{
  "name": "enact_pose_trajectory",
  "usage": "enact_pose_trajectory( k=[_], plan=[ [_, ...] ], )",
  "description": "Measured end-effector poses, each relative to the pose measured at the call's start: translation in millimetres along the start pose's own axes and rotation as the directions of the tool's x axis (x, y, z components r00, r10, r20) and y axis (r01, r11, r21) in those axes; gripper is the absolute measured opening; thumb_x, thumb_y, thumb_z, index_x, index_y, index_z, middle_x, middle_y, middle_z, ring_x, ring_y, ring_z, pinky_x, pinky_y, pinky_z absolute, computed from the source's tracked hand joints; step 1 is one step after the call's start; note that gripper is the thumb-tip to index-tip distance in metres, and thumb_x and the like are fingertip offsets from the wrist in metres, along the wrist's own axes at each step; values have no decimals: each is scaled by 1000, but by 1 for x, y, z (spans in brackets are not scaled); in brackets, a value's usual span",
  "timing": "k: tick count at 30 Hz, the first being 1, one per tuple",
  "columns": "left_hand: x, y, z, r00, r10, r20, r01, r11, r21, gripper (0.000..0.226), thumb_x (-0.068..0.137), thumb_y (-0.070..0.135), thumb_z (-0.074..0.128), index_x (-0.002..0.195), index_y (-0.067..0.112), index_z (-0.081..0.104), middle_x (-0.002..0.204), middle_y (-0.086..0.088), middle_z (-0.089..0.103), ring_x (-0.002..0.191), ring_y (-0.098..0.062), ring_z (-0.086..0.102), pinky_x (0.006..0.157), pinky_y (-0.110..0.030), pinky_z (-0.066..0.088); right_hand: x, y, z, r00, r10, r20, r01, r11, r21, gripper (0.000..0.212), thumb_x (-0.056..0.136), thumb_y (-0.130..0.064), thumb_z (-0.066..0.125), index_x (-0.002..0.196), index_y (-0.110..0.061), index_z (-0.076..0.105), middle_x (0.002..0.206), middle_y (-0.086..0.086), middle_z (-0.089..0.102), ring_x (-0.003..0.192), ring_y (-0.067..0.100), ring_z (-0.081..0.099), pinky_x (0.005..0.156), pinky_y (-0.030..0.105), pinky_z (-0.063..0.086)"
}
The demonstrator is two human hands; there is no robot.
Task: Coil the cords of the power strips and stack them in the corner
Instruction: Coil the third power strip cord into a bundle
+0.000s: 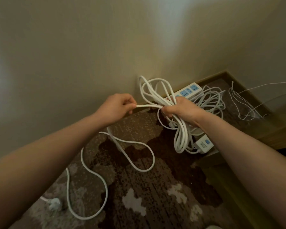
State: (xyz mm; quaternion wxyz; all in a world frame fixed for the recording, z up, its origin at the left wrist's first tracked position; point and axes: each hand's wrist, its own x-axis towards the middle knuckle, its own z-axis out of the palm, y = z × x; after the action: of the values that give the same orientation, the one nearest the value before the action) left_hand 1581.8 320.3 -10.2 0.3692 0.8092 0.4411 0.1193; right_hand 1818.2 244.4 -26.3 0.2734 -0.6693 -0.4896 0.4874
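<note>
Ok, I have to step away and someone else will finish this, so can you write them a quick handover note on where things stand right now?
Right hand grips the bundle of coiled loops. Left hand pinches the same cord just left of the bundle.
Uncoiled tail trails over the carpet to its plug at lower left.
One power strip with a loose cord pile lies by the wall; another strip lies under the right forearm.
Left: finish coiling, coil the others, stack in the corner.
</note>
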Motion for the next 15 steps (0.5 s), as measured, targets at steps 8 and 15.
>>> enact_pose_trajectory(
  k=[8,15],
  plan=[
    [2,15,-4,991,104,-89,-102,994,29,10,88,24,62,79,26,66,65,11,65,62,-1,60,62,-21,45,1,-8,9,994,-13,108,14,1000,-9,8,89,-13,70,89,-12,62,54,-1,60,47,15,57,51,26,51],
    [13,-1,-11,999,16,-34,-19,997,-79,12,89,29,62,79,25,67,57,8,61,52,-2,53,58,-24,43,-2,-7,7,999,-31,-41,27,995,-96,9,92,-27,68,87,-21,64,60,-1,55,48,12,48,44,26,41]
  ],
)
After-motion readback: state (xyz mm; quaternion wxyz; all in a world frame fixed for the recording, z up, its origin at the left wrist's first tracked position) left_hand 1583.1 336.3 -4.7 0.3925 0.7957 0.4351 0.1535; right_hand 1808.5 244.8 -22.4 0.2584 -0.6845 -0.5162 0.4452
